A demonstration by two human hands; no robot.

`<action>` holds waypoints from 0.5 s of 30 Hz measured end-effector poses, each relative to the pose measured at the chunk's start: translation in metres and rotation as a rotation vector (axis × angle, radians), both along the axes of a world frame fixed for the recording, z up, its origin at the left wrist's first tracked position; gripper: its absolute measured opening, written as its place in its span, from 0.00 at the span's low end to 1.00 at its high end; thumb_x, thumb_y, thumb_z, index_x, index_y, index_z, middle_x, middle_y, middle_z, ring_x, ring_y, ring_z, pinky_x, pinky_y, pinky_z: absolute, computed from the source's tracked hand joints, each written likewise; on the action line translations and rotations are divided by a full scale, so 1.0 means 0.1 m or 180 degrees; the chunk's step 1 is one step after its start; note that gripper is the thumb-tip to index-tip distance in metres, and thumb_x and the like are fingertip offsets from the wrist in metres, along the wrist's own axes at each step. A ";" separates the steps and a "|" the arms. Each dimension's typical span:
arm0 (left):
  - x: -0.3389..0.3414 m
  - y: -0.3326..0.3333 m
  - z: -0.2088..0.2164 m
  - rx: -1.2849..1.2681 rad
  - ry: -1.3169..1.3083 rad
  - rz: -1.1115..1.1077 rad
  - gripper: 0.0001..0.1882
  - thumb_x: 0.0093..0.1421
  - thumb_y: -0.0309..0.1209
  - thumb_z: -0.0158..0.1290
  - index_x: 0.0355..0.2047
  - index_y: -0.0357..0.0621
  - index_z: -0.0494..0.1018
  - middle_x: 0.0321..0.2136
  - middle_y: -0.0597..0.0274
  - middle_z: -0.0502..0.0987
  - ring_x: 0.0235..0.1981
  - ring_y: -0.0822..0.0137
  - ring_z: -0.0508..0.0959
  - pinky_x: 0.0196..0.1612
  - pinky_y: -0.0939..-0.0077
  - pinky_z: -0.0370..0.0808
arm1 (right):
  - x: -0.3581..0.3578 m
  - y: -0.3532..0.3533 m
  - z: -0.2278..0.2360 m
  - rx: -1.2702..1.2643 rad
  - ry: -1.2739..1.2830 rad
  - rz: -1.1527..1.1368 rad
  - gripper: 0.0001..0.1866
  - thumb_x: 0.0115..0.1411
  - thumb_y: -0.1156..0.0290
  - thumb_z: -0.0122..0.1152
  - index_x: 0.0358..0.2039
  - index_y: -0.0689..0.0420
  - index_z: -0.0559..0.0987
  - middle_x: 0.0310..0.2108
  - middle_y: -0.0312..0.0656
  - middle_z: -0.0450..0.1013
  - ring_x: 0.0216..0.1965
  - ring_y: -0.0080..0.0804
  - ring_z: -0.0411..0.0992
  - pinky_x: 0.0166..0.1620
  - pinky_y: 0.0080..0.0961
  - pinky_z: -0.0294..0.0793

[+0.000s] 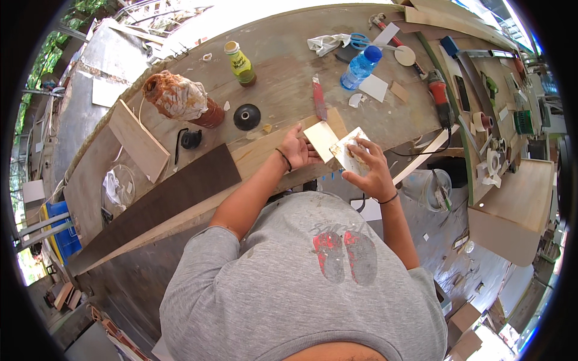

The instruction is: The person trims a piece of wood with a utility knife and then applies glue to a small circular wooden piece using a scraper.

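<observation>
Bright daylight, blown-out glare along the top edge, soft shadows, sharp centre, strong fisheye bending toward the black rim.

The left hand [297,148] covers the near edge of the pale wood piece [321,139]. The right hand's fingers [364,153] hide part of the smeared card [348,148]; what they press is perhaps glue. The tools [490,90] at far right are too small to name.

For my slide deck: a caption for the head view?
Left hand steadies a pale board; right hand holds another piece.
</observation>
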State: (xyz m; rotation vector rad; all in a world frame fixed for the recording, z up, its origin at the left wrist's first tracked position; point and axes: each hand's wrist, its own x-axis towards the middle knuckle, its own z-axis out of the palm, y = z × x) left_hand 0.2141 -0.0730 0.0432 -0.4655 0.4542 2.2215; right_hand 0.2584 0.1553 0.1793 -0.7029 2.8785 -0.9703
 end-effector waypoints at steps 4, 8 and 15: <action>-0.01 0.02 0.08 0.0197 0.0175 0.0019 0.36 0.64 0.56 0.25 0.58 0.37 0.57 0.56 0.42 0.63 0.55 0.44 0.66 0.57 0.47 0.61 | 0.03 0.03 0.01 -0.0059 -0.0093 -0.0026 0.31 0.40 0.53 0.67 0.46 0.53 0.77 0.52 0.48 0.66 0.55 0.47 0.62 0.57 0.39 0.58; 0.00 0.07 -0.02 0.0062 0.0249 0.0038 0.32 0.65 0.49 0.26 0.57 0.36 0.58 0.55 0.43 0.64 0.55 0.46 0.67 0.58 0.50 0.61 | 0.04 0.05 -0.03 0.0244 0.0109 0.0123 0.32 0.39 0.49 0.67 0.45 0.50 0.78 0.51 0.46 0.66 0.54 0.45 0.61 0.55 0.41 0.57; 0.12 0.13 -0.03 -0.0260 0.0277 0.0480 0.23 0.66 0.38 0.32 0.53 0.33 0.61 0.50 0.44 0.70 0.52 0.52 0.71 0.57 0.58 0.65 | -0.10 -0.01 -0.25 0.0827 0.0307 0.0371 0.32 0.38 0.45 0.65 0.44 0.47 0.78 0.51 0.44 0.66 0.55 0.41 0.60 0.54 0.40 0.54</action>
